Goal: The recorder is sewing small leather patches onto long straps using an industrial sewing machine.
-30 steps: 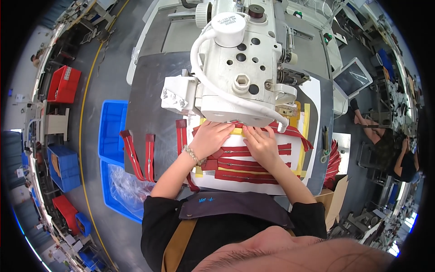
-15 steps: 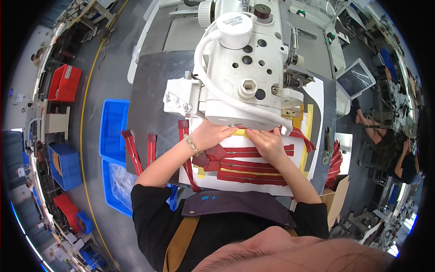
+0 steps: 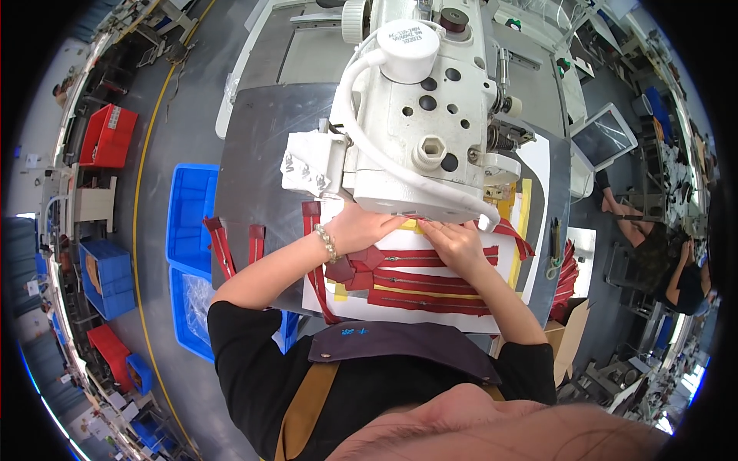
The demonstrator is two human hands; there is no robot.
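Observation:
Both hands are at a red zipper (image 3: pixel 507 228) whose end runs out to the right; its middle is hidden beneath the white sewing machine head (image 3: pixel 392 165). My left hand (image 3: pixel 367 229), with a beaded bracelet at the wrist, has its fingers pressed together on the work from the left. From the right, my right hand (image 3: pixel 453 243) has closed fingertips on it. A little yellow (image 3: pixel 413 224) shows between them. Several red zippers (image 3: pixel 427 283) lie side by side below my hands, with dark red fabric pieces (image 3: pixel 357 270) at their left ends.
More red zippers (image 3: pixel 256 244) hang over the metal table's (image 3: pixel 261 146) left part. Blue bins (image 3: pixel 190 219) stand left of it. Scissors (image 3: pixel 554 265) lie at its right edge, near bundled red zippers (image 3: pixel 567 276) and a cardboard box (image 3: pixel 569 338). A screen (image 3: pixel 603 134) stands at right; another person (image 3: pixel 676 269) sits beyond.
My left elbow has swung slightly outward to the left. Both hands remain at the same place under the machine head; the view has shifted a little.

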